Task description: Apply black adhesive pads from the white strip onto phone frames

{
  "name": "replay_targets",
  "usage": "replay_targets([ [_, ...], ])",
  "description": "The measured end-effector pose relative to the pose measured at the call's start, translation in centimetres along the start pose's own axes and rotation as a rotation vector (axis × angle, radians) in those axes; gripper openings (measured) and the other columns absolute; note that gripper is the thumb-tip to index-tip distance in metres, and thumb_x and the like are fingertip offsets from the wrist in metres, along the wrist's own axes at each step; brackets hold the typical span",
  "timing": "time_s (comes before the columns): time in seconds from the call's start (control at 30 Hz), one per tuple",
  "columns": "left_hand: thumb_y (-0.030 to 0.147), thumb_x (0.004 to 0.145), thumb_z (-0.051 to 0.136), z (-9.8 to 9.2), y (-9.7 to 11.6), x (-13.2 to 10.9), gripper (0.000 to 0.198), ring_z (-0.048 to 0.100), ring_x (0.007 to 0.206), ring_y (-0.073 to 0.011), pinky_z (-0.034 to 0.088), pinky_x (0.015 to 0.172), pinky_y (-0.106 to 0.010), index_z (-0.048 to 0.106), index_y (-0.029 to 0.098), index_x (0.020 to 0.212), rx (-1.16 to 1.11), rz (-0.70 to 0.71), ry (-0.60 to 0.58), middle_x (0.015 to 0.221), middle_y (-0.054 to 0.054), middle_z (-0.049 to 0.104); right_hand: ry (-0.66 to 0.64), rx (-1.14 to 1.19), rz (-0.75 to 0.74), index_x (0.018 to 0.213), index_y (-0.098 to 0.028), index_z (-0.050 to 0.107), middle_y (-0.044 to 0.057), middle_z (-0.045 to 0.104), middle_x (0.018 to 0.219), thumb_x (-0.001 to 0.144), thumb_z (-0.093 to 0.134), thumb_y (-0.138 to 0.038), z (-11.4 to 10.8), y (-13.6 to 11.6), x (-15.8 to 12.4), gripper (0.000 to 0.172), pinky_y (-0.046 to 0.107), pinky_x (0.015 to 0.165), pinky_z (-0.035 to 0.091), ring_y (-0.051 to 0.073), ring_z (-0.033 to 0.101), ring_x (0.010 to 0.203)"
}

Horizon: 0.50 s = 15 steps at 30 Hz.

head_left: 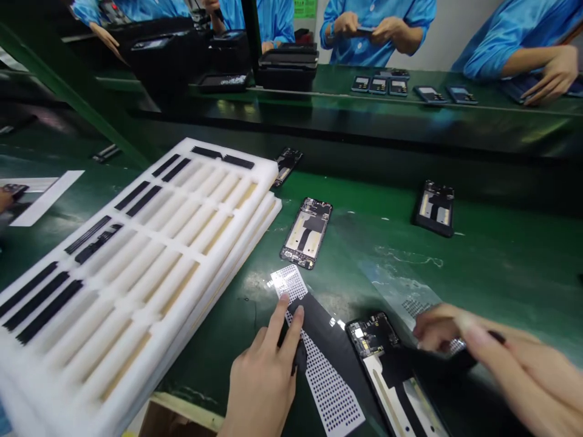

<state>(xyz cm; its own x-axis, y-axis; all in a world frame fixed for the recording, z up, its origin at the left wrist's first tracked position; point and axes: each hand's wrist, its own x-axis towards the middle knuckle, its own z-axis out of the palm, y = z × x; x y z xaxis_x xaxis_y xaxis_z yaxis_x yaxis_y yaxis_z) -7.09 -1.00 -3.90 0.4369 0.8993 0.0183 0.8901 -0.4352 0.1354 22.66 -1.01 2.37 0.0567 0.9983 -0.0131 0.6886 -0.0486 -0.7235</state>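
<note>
My left hand (266, 370) rests its outstretched index and middle fingers on a white sheet with rows of small dark dots (332, 385). Something black shows beneath those fingers; I cannot make it out. A plain dark strip (325, 321) crosses the sheet. To the right lies an opened phone (387, 370), its circuit board and pale inner plate exposed. Over its right side my right hand (492, 358) is closed around a slim dark tool (462, 359), blurred by motion. Beneath that hand runs a clear film (401, 285) with more dots.
Stacked white foam trays (182, 258) holding black parts fill the left. One opened phone (307, 233) lies ahead of my left hand, another (436, 208) farther right. Across a raised ledge, people in blue (378, 30) handle devices. A green post (86, 91) slants at left.
</note>
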Motion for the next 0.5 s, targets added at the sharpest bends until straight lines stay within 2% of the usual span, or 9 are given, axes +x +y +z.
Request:
replay_targets([
  [0.07,-0.004,0.076,0.047,0.1,0.1,0.0,0.078,0.070,0.100,-0.0203,0.061,0.065,-0.026,0.046,0.024,0.149,0.009,-0.005,-0.005,0.158,-0.007,0.043,-0.091,0.158,-0.025,0.067,-0.027,0.073,0.004,0.076,0.072,0.102,0.034,-0.056,0.7,-2.1,2.9,0.061,0.026,0.059,0.061,0.018,0.072,0.061],
  [0.1,-0.004,0.076,0.047,0.1,0.1,0.0,0.078,0.070,0.099,-0.0200,0.061,0.065,-0.026,0.046,0.024,0.149,0.013,-0.008,-0.009,0.158,-0.006,0.042,-0.154,0.236,0.001,0.070,-0.025,0.073,0.004,0.075,0.068,0.103,0.031,-0.057,1.6,-2.9,4.4,0.062,0.026,0.056,0.059,0.017,0.070,0.056],
  [0.17,-0.003,0.078,0.048,0.2,0.2,0.0,0.076,0.070,0.095,-0.0196,0.060,0.060,-0.026,0.047,0.024,0.148,0.024,-0.013,-0.019,0.159,-0.005,0.040,-0.299,0.357,0.018,0.080,-0.021,0.074,0.004,0.075,0.066,0.103,0.033,-0.057,3.9,-3.9,6.9,0.060,0.025,0.056,0.058,0.016,0.070,0.055],
  [0.23,-0.001,0.079,0.048,0.3,0.3,0.0,0.074,0.069,0.091,-0.0195,0.058,0.055,-0.026,0.047,0.024,0.149,0.035,-0.010,-0.027,0.160,-0.004,0.040,-0.413,0.388,-0.043,0.088,-0.018,0.073,0.005,0.076,0.073,0.104,0.038,-0.054,6.2,-4.1,8.6,0.052,0.026,0.064,0.058,0.016,0.073,0.065],
  [0.37,0.001,0.083,0.047,0.3,0.4,0.0,0.071,0.068,0.085,-0.0198,0.057,0.053,-0.027,0.045,0.022,0.150,0.034,0.004,-0.022,0.158,-0.008,0.040,-0.434,0.270,-0.166,0.092,-0.019,0.071,0.004,0.076,0.085,0.101,0.050,-0.043,8.3,-3.3,9.6,0.034,0.026,0.068,0.057,0.016,0.072,0.073],
  [0.5,-0.001,0.080,0.045,0.2,0.4,0.1,0.072,0.069,0.083,-0.0207,0.057,0.052,-0.029,0.047,0.020,0.149,0.006,0.011,-0.013,0.159,-0.010,0.040,-0.450,0.227,-0.176,0.092,-0.019,0.073,0.003,0.076,0.085,0.102,0.051,-0.040,8.6,-2.9,9.4,0.031,0.026,0.066,0.057,0.016,0.071,0.072],
])
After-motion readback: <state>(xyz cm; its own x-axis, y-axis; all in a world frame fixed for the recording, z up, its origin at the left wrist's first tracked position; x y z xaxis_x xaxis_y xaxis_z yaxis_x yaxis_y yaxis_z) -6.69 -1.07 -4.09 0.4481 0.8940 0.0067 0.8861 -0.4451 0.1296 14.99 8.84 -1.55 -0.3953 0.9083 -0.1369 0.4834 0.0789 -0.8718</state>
